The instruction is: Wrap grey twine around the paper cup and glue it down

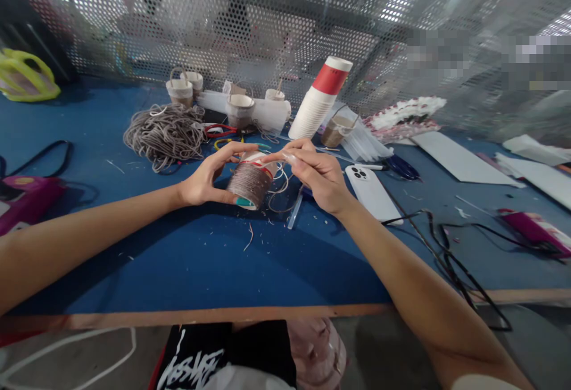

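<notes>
My left hand (207, 179) is wrapped round a paper cup (252, 182) that lies tilted on its side above the blue table. Rows of grey-brown cord (250, 183) cover much of the cup, and a red and white band shows beyond them. At the cup's banded part, my right hand (319, 173) is closed on a thin cord, its index finger reaching onto the cup. Loose loops of pale cord (282, 181) hang between the cup and this hand. A clear glue stick (295, 211) lies just below my right hand.
A heap of grey cord (165, 134), red-handled pliers (220, 129), and a tall stack of paper cups (319, 98) stand behind. Cord-wrapped cups (239, 110) line the mesh panel. A white phone (372, 191) lies right; purple glue guns (537, 229) sit at both sides, with black cables (446, 247).
</notes>
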Available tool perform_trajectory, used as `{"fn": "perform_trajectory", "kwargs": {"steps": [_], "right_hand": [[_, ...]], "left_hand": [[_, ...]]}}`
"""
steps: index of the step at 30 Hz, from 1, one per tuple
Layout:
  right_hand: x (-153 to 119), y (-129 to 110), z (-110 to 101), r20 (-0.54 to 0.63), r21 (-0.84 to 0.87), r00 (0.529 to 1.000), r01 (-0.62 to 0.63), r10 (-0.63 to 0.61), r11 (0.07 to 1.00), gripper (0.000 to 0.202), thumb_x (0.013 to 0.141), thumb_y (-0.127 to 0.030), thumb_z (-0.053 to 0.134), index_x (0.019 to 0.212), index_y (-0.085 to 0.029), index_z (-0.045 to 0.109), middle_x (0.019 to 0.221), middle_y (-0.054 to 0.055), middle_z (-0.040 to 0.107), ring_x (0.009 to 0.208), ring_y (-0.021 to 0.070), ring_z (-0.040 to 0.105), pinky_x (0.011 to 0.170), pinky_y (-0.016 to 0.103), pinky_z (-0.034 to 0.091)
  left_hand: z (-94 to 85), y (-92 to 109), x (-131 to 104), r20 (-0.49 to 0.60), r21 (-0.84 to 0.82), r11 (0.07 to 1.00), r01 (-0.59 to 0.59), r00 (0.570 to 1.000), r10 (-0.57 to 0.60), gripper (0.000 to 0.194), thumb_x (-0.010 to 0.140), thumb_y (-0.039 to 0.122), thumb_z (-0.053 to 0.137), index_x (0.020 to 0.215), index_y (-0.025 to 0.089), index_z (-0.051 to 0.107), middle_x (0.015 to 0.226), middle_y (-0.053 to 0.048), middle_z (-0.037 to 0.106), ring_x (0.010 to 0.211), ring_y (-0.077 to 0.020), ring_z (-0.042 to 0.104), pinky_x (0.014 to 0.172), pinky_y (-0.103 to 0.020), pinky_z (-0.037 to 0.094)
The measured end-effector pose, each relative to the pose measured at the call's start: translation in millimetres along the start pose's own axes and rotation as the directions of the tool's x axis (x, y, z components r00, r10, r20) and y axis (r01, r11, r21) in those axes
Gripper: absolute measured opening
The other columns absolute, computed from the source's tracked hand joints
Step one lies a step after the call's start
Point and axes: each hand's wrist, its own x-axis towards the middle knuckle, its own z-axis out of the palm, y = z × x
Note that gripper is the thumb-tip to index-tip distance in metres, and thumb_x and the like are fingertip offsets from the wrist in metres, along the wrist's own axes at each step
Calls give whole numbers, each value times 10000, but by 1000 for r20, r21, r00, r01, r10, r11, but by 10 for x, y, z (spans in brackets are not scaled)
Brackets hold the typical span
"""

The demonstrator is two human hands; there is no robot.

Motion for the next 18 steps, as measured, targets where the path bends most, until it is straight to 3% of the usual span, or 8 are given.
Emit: {"fn": "perform_trajectory", "kwargs": {"steps": [6, 11, 18], "right_hand": [[8, 55, 4, -18, 16, 999, -31, 32, 999, 361, 912, -503, 500, 750, -259, 713, 716, 17, 505, 952, 210, 535, 865, 406, 453], [2, 99, 3, -64, 38, 996, -53, 56, 998, 351, 894, -540, 520, 827, -269, 734, 646, 12, 470, 940, 231, 545, 826, 416, 452], [8, 78, -26, -77, 77, 996, -29, 35, 997, 339, 911, -485, 520, 724, -278, 711, 603, -1, 469, 880, 206, 519, 853, 411, 442]], "left_hand": [[7, -17, -5, -11, -38, 999, 7, 1000, -7, 856, 608, 437, 866, 1367, 276, 505, 1348, -122, 569, 1259, -336, 558, 1021, -484, 491], [21, -14, 4, -5, -101, 995, 22, 1000, -23, 831, 599, 454, 871, 1338, 282, 532, 1349, -111, 575, 1264, -334, 560, 1024, -477, 499], [22, -37, 8, -37, -122, 992, 12, 999, -16, 799, 630, 502, 843, 1334, 277, 542, 1354, -118, 583, 1237, -320, 586, 997, -458, 522]]}}
